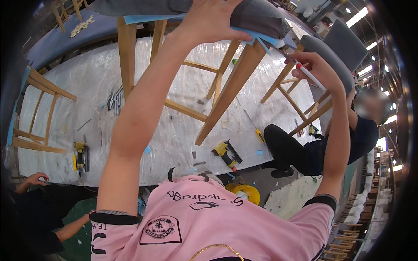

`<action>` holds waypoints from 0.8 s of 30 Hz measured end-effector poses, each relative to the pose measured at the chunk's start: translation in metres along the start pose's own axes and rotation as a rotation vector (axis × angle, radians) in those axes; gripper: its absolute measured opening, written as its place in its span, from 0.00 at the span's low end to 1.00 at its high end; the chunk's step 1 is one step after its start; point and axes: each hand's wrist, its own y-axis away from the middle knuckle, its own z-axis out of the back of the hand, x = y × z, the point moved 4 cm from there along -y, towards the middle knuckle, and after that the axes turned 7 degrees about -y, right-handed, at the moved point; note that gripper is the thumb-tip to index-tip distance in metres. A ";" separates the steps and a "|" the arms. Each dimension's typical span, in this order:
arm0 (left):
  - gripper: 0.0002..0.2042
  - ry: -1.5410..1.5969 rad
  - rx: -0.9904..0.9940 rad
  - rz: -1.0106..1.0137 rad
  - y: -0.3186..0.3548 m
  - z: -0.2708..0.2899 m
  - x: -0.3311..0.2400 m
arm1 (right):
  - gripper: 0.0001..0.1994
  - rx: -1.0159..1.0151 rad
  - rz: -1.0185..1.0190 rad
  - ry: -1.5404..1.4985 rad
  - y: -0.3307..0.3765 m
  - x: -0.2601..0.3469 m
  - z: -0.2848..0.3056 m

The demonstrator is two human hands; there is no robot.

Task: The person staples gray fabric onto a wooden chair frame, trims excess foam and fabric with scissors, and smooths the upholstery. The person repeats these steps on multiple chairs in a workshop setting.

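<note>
In front of me a chair with wooden legs (235, 87) stands on the plastic-covered table. Its grey seat (143, 6) is at the top of the view, with a blue sheet (261, 37) showing under the dark fabric edge (257, 24). My left hand (211, 21) lies spread on the seat, thumb out along that edge; its fingertips pass out of the picture. To the right, my right hand (320, 69) is closed round a slim tool with a red-and-white handle (310, 76). The tool's thin metal end points at the seat corner, by a blue strip hanging against the leg.
Yellow-and-black staple guns (226, 154) and a yellow-handled screwdriver (260, 135) lie on the table (174, 143). Metal strips (115, 100) lie farther left. Another grey chair (326, 54) stands right, beside a co-worker (361, 122). Another person's hand (37, 179) shows at left. A yellow bucket (250, 191) sits below.
</note>
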 end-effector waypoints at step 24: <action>0.48 0.039 -0.034 -0.028 -0.018 -0.015 0.010 | 0.22 -1.111 0.323 -0.691 -0.042 0.001 -0.107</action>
